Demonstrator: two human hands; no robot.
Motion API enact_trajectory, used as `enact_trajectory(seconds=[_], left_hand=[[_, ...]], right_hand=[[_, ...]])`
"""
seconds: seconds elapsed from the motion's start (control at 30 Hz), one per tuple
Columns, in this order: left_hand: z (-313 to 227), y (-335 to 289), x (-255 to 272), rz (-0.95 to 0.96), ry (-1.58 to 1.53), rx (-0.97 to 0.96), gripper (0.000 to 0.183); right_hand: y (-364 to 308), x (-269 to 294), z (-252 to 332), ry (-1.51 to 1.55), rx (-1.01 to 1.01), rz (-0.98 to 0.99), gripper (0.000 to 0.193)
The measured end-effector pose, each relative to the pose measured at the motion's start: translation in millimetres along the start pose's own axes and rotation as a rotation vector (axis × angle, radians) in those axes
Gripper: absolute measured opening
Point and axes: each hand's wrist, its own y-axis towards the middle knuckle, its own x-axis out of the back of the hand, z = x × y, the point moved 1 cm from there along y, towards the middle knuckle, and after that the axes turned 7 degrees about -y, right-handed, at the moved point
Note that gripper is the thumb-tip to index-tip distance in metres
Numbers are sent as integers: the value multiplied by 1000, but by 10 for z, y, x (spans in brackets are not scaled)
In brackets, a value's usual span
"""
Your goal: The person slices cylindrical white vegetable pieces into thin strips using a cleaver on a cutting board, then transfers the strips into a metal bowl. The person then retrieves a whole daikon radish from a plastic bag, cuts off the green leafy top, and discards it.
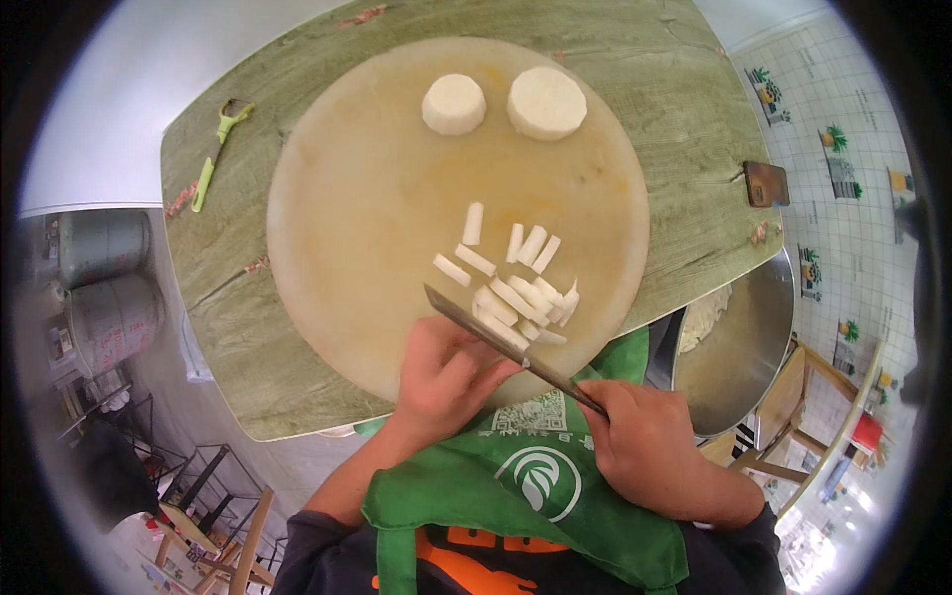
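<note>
My right hand [647,443] is wrapped round the handle of a kitchen knife [479,328], whose blade slants up to the left over the near part of a round cutting board [347,208]. Just behind the blade is my left hand [446,374], its fingers curled and closed; what they press on is hidden by the knife and the hand. Cut white radish sticks [516,297] lie in a loose pile right beyond the blade, with several more strewn farther up. Two thick peeled radish chunks, a smaller one [454,105] and a larger one [547,103], stand at the board's far side.
A green peeler [217,154] lies left of the board on the green wood-patterned table [223,327]. At the right edge rests a phone [766,184]. Below that side stands a large metal basin [739,362] with pale food inside. Gas cylinders [114,322] stand at the left.
</note>
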Motion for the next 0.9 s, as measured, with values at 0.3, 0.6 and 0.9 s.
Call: enact_trajectory(seconds=[0.3,0.6,0.9], left_hand=[[96,-31,-32,3,0,-2,30],[78,-75,-79,-55,-6,83,34],[84,201,-88,134,331,43,109]], right_hand=[[213,14,107,-77,-34,198,19],[345,-343,-67,127,115,-305,20],[-84,-383,-676,1105,-582,-357,11]])
